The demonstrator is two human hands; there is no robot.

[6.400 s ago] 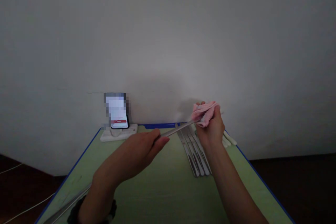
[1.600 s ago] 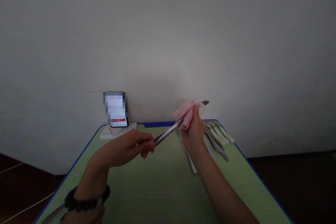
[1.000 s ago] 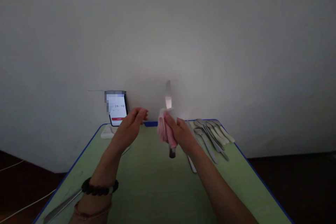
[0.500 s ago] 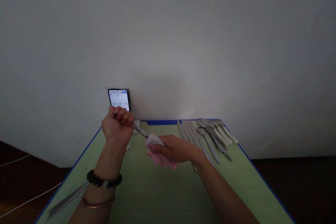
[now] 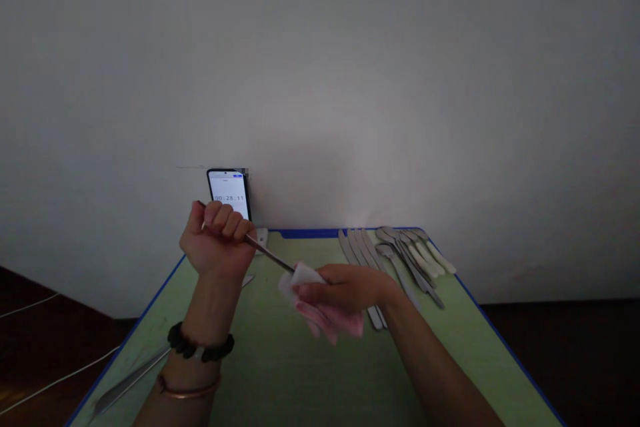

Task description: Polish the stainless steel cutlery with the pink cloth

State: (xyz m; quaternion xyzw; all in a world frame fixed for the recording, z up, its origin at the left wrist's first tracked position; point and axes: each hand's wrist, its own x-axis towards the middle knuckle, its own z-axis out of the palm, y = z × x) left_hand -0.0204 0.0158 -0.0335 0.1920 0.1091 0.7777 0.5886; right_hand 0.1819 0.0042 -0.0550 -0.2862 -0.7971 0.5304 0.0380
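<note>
My left hand (image 5: 220, 240) is closed in a fist around a slim metal piece of cutlery (image 5: 270, 255). One end of it pokes out above the thumb side. The other end runs down to the right into a pink and white cloth (image 5: 330, 320), which hides its tip, so I cannot tell its kind. My right hand (image 5: 350, 287) pinches the folded cloth around that end. Right of the cloth lie several table knives (image 5: 357, 250) in a row, their lower parts partly behind my right hand and forearm.
Spoons (image 5: 386, 251) and other cutlery with pale handles (image 5: 435, 257) lie at the back right of the green table (image 5: 300, 380). A phone showing a timer (image 5: 229, 187) leans on the wall. Another metal utensil (image 5: 127, 383) rests at the front left, partly behind my left forearm.
My right hand and the cloth have slid down and to the right along the cutlery, baring more of its shaft. My left hand has shifted slightly left, tilting its fist.
</note>
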